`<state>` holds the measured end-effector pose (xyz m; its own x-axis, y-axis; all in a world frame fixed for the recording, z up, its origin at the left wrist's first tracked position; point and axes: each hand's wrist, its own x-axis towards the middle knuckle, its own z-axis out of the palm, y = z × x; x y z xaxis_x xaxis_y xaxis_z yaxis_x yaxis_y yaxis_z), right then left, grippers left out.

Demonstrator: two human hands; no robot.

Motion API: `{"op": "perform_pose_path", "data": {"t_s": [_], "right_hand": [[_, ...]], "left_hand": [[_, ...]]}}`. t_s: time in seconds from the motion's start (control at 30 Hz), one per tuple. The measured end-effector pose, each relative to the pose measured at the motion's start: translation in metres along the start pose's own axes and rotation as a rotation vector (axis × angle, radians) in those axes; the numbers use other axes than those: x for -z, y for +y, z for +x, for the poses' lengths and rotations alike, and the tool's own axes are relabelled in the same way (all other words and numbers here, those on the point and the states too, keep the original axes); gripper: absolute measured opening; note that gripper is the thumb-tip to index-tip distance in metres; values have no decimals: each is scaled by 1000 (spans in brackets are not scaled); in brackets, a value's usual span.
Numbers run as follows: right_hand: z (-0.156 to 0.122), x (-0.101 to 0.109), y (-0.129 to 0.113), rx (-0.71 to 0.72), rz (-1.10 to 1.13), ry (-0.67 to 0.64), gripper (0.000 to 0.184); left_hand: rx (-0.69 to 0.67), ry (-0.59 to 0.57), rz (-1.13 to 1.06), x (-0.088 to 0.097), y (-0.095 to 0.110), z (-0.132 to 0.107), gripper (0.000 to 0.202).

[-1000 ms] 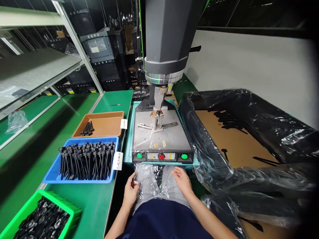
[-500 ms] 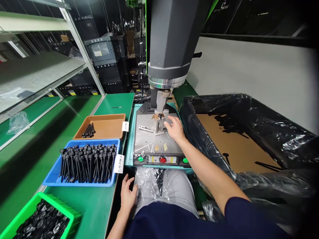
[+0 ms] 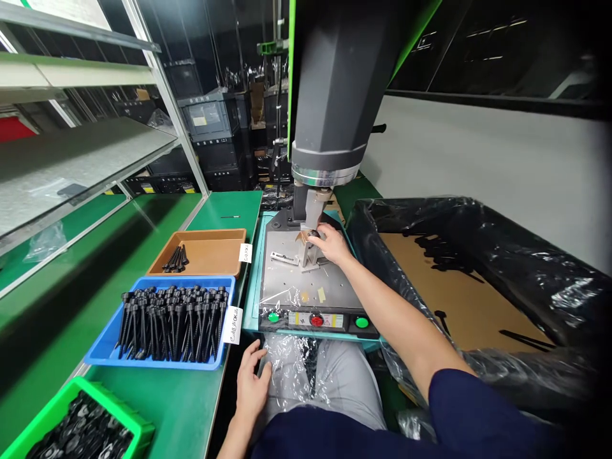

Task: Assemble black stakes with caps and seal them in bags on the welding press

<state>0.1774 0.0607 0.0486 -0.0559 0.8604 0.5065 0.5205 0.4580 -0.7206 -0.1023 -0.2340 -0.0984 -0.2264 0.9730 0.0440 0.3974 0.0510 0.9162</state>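
Observation:
My right hand (image 3: 329,245) reaches onto the press machine's metal plate (image 3: 306,287). Its fingers are pinched at the small fixture (image 3: 306,250) under the grey press head (image 3: 329,121), on a small dark piece I cannot make out. My left hand (image 3: 251,386) lies open on a clear plastic bag (image 3: 291,370) across my lap, fingers spread. Green, red and green buttons (image 3: 316,319) line the machine's front edge.
On the green bench at left stand a blue tray (image 3: 165,319) of black pins, a brown tray (image 3: 205,252) with a few pins, and a green bin (image 3: 79,427) of black parts. A plastic-lined cardboard box (image 3: 459,280) sits at right. Metal shelving rises at left.
My right hand left the bag on my lap and reached forward to the fixture under the press head. My left hand stayed on the bag and opened. The view tilted up slightly.

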Motion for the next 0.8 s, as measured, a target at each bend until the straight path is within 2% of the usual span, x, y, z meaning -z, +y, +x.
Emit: {"op": "perform_pose_path", "data": {"t_s": [0.17, 0.27, 0.4, 0.5, 0.57, 0.67, 0.8], "right_hand": [[-40, 16, -20, 94, 49, 43, 20], [-65, 23, -37, 61, 132, 33, 22], [-94, 20, -59, -212, 572, -42, 37], [-113, 13, -74, -440, 894, -146, 42], [-122, 9, -82, -532, 1029, -205, 42], [-132, 5, -89, -592, 1131, -226, 39], [-138, 2, -91, -588, 1141, -252, 43]], "left_hand": [[-133, -80, -42, -10, 31, 14, 23], [-241, -142, -79, -18, 54, 25, 22], [-400, -164, -114, -25, 96, 43, 28], [-474, -160, -48, -24, 126, 54, 37], [-478, -190, 14, -21, 141, 57, 35], [-411, -223, 29, -19, 149, 57, 25], [-146, -274, -219, -20, 145, 52, 30]]}}
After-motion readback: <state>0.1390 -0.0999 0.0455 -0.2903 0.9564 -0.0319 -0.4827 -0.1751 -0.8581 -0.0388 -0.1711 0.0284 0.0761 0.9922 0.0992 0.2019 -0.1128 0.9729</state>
